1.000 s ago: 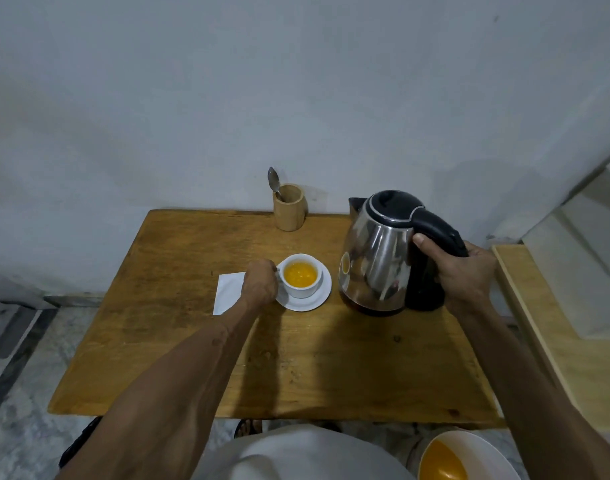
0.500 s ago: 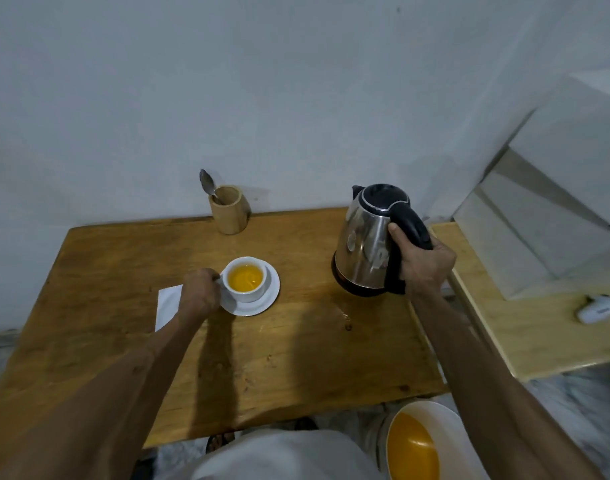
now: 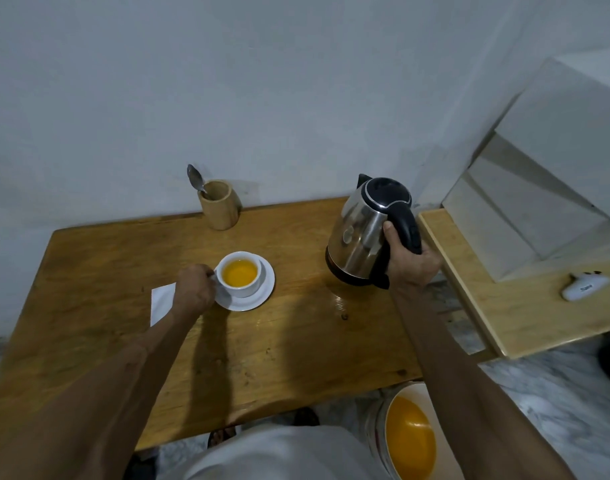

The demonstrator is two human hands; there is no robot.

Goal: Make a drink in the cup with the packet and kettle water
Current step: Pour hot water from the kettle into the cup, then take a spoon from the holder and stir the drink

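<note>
A white cup full of orange drink stands on a white saucer in the middle of the wooden table. My left hand is closed at the cup's left side, where its handle is. The steel kettle with a black lid and handle sits upright near the table's right edge. My right hand grips its black handle. A white packet lies flat on the table, partly hidden under my left hand.
A wooden holder with a spoon stands at the table's back by the wall. A lighter wooden shelf on the right carries a small white device. A white bucket of orange liquid stands on the floor below.
The view has swung to the right and down. The kettle has moved right, toward the table's right edge. My left hand has stayed at the cup.
</note>
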